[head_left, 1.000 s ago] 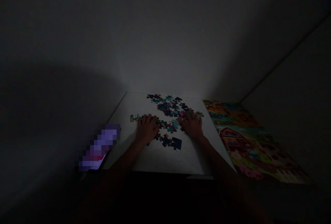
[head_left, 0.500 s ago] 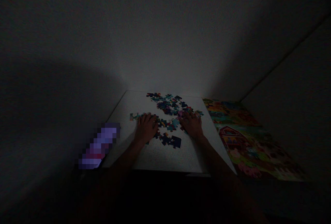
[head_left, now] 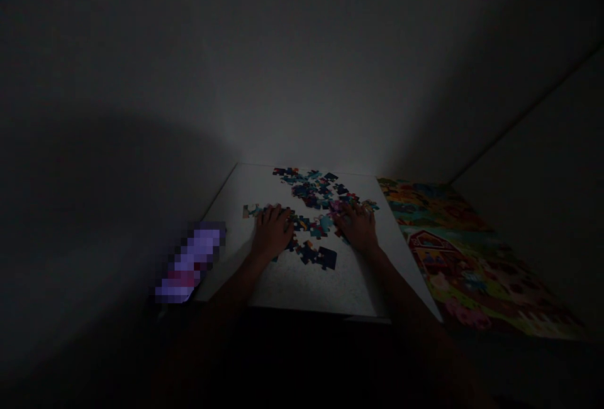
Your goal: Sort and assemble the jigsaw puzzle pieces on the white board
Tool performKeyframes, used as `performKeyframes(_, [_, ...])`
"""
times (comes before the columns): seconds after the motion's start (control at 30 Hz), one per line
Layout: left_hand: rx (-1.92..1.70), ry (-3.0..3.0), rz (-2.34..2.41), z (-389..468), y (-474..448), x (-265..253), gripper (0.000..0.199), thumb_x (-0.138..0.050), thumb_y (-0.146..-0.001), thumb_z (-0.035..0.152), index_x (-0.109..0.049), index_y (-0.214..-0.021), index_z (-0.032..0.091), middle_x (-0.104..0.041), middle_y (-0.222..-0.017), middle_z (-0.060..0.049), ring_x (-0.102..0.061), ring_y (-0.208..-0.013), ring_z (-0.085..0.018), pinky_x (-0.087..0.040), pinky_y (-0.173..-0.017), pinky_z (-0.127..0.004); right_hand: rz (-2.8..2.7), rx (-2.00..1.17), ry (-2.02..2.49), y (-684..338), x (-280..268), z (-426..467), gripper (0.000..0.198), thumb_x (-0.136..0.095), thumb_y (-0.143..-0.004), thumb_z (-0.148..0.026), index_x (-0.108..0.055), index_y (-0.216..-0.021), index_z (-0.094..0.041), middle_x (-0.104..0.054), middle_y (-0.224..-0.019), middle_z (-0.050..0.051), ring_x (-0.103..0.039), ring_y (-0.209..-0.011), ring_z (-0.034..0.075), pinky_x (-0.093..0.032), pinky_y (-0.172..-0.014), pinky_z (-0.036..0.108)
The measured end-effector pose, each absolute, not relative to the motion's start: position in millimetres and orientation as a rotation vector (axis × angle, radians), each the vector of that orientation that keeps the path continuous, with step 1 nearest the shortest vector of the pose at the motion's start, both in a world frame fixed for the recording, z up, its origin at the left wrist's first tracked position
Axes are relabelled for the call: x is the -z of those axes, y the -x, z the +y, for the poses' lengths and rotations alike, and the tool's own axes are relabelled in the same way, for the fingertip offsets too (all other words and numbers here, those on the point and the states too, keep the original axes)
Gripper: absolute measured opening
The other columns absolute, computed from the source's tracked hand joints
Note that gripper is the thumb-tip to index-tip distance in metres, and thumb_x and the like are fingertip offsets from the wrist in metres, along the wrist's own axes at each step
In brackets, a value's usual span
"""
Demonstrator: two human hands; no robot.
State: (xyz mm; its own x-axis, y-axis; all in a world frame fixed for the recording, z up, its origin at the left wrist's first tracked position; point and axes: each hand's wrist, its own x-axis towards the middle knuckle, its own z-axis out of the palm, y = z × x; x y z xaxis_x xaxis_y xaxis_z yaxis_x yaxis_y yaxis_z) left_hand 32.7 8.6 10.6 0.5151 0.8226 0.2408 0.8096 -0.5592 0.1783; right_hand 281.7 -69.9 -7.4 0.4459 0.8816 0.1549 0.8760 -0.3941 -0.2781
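— Hands first: where are they?

— Both lie palm-down on the white board [head_left: 292, 283], among the loose puzzle pieces [head_left: 314, 198]. The left hand [head_left: 272, 233] sits toward the left of the scatter, fingers stretched forward and lightly fanned, tips touching a few pale pieces [head_left: 251, 211] at the left end of the row. The right hand [head_left: 359, 228] sits toward the right, fingers also fanned, tips resting on pieces near the board's right edge.

— Is either hand pinching anything?

— Not that I can see. Both look flat and spread over the pieces, pressing rather than grasping; the light is too dim to tell whether a piece is caught under a palm.

— And the pieces themselves?

— Most form a loose cluster on the far half of the board, dark blue, teal and some pink. A smaller run lies between the two hands, and a joined dark blue clump [head_left: 321, 256] lies just nearer than that, between the wrists.

— What else is around?

— A colourful farm picture with a red barn [head_left: 465, 258] lies flat just beside the board's right edge. To the left of the board there is a blurred purple patch [head_left: 191, 261]. The board's far edge meets a plain wall [head_left: 302, 69], and everything beyond is in deep shadow.
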Motion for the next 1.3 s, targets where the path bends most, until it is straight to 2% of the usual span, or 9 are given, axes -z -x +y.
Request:
performKeyframes(0.23, [-0.521,-2.683,1.427,10,-32,-8,0.041,-0.044,-0.096,0.032,-0.058,-0.133,0.023,-0.047,-0.148,-0.01,-0.036,-0.141,-0.032,-0.027,-0.116,-0.053,-1.481,0.054,2.31,-281,8,-70,0.055,-0.038,-0.096,-0.058,-0.049,-0.142,-0.028,-0.04,-0.152,0.011,-0.029,-0.143,0.031,-0.019,-0.114,0.055])
performKeyframes(0.37, [-0.594,-2.601,1.454,14,-34,-6,0.037,-0.041,-0.098,0.031,-0.061,-0.128,0.024,-0.051,-0.145,-0.009,-0.039,-0.139,-0.031,-0.024,-0.116,-0.056,-1.465,0.103,2.165,-260,14,-85,0.063,-0.045,-0.094,-0.057,-0.043,-0.146,-0.022,-0.033,-0.156,0.016,-0.024,-0.146,0.034,-0.023,-0.113,0.058])
performKeyframes(0.57, [-0.681,-2.503,1.457,20,-32,-8,0.035,-0.04,-0.097,0.024,-0.065,-0.121,0.022,-0.059,-0.136,-0.008,-0.048,-0.132,-0.026,-0.025,-0.116,-0.053,-1.863,0.123,1.91,-201,17,-129,0.058,-0.052,-0.092,-0.054,-0.047,-0.144,-0.027,-0.028,-0.159,0.012,-0.017,-0.149,0.032,-0.018,-0.117,0.058])
performKeyframes(0.73, [-0.686,-2.532,1.427,18,-31,-5,0.034,-0.042,-0.095,0.023,-0.064,-0.121,0.021,-0.058,-0.137,-0.01,-0.046,-0.134,-0.028,-0.027,-0.115,-0.053,-1.797,0.077,2.018,-197,11,-129,0.058,-0.055,-0.091,-0.051,-0.05,-0.142,-0.024,-0.037,-0.154,0.015,-0.024,-0.146,0.035,-0.024,-0.116,0.058])
performKeyframes(0.9, [-0.866,-2.372,1.393,21,-31,-3,0.03,-0.047,-0.092,0.021,-0.069,-0.111,0.022,-0.062,-0.132,-0.009,-0.05,-0.131,-0.028,-0.023,-0.117,-0.057,-1.814,0.118,2.03,-201,16,-134,0.054,-0.052,-0.094,-0.043,-0.048,-0.144,-0.026,-0.035,-0.156,0.014,-0.022,-0.147,0.035,-0.022,-0.115,0.059])
performKeyframes(1.07, [-1.056,-2.103,1.356,36,-18,-14,0.037,-0.037,-0.094,0.022,-0.067,-0.116,0.02,-0.063,-0.13,-0.007,-0.06,-0.118,-0.021,-0.047,-0.104,-0.038,-1.591,0.179,2.224,-217,23,-157,0.043,-0.041,-0.098,-0.031,-0.054,-0.139,-0.028,-0.04,-0.153,0.011,-0.032,-0.143,0.032,-0.025,-0.114,0.058])
performKeyframes(1.13, [-1.08,-2.101,1.353,39,-9,-18,0.041,-0.033,-0.096,0.024,-0.065,-0.121,0.021,-0.061,-0.134,-0.007,-0.059,-0.121,-0.019,-0.047,-0.103,-0.036,-1.482,0.158,2.293,-231,21,-159,0.043,-0.036,-0.099,-0.027,-0.055,-0.138,-0.025,-0.044,-0.149,0.013,-0.037,-0.139,0.03,-0.031,-0.112,0.052])
performKeyframes(1.2, [-0.984,-2.221,1.375,39,0,-19,0.04,-0.036,-0.096,0.027,-0.065,-0.122,0.021,-0.058,-0.138,-0.009,-0.052,-0.13,-0.023,-0.041,-0.11,-0.041,-1.425,0.119,2.315,-246,18,-155,0.045,-0.032,-0.1,-0.026,-0.056,-0.137,-0.022,-0.047,-0.146,0.015,-0.041,-0.137,0.028,-0.036,-0.109,0.046])
performKeyframes(1.3, [-0.661,-2.451,1.501,31,10,-14,0.04,-0.048,-0.095,0.038,-0.061,-0.131,0.025,-0.045,-0.15,-0.012,-0.035,-0.142,-0.035,-0.029,-0.113,-0.059,-1.388,0.093,2.341,-258,12,-140,0.045,-0.031,-0.1,-0.031,-0.055,-0.138,-0.023,-0.048,-0.145,0.015,-0.041,-0.137,0.028,-0.035,-0.109,0.046])
